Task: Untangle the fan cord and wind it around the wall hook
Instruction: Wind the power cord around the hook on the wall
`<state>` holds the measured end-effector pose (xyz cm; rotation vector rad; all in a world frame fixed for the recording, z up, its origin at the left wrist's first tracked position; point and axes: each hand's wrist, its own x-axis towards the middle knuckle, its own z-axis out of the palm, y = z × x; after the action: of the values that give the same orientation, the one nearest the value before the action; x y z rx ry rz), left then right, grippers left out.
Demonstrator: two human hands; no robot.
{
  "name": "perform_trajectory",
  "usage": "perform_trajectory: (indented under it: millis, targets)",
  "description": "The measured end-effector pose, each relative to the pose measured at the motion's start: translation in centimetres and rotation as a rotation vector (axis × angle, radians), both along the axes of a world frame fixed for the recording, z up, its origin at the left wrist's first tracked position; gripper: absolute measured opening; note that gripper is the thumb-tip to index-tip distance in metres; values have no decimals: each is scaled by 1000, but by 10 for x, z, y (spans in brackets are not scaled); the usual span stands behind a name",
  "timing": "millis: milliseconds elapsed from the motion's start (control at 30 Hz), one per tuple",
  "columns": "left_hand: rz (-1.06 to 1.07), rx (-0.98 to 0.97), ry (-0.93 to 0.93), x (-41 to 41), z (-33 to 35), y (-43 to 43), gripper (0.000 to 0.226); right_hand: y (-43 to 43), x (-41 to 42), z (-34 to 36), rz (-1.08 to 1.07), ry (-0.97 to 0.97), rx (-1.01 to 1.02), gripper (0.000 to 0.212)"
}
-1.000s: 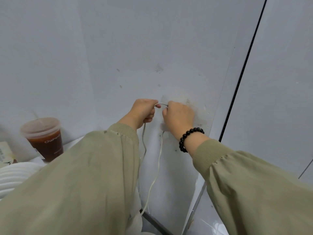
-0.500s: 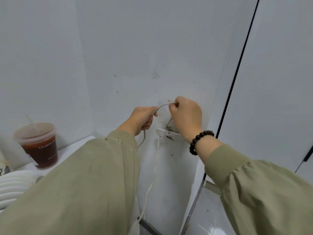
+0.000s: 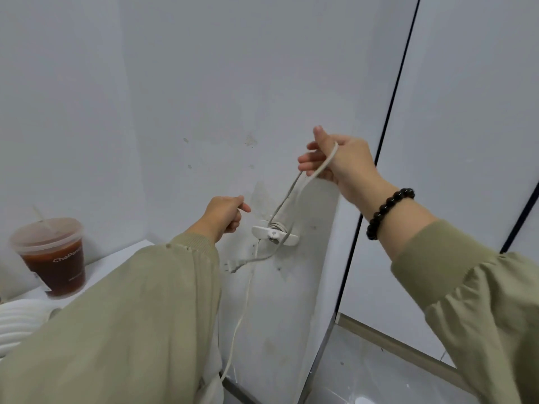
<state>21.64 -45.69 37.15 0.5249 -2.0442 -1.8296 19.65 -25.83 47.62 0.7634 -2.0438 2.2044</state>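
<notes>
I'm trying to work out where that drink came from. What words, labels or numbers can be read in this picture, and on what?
"ChaPan": white print on the plastic cup, running out of sight round its curve, so likely incomplete.
Smaller print below it: too small to read.
Sticker low on the cup's left: blurred, unreadable.
No other text shows.

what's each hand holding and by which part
The right hand grips the cord by a doubled loop rising from the hook. The left hand has its fingers curled, with no cord seen in it.
</notes>
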Motion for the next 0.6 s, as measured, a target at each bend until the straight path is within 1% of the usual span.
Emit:
perform_trajectory:
  millis: [67,133,200,267,300,433,533,600]
  targets:
    - [-11,11,-10,1,1,1,32,10,9,13,109,-1,1,15]
    - [-97,30,-30,2,1,4,29,18,15,20,217,-115,-44,21]
    - [-261,32,-79,4,2,10,27,26,17,21,319,-280,-117,26]
    - [-420,4,-151,7,3,18,25,30,17,21,322,-366,-152,25]
    - [-481,-8,-187,7,3,22,24,32,15,20,290,-374,-130,23]
    - [-648,-59,-305,6,2,29,33,34,8,17,190,-340,97,13]
    - [-713,-128,-385,5,1,32,39,33,4,14,160,-329,300,11]
    - [-731,-146,-397,3,1,30,42,29,2,9,131,-329,417,10]
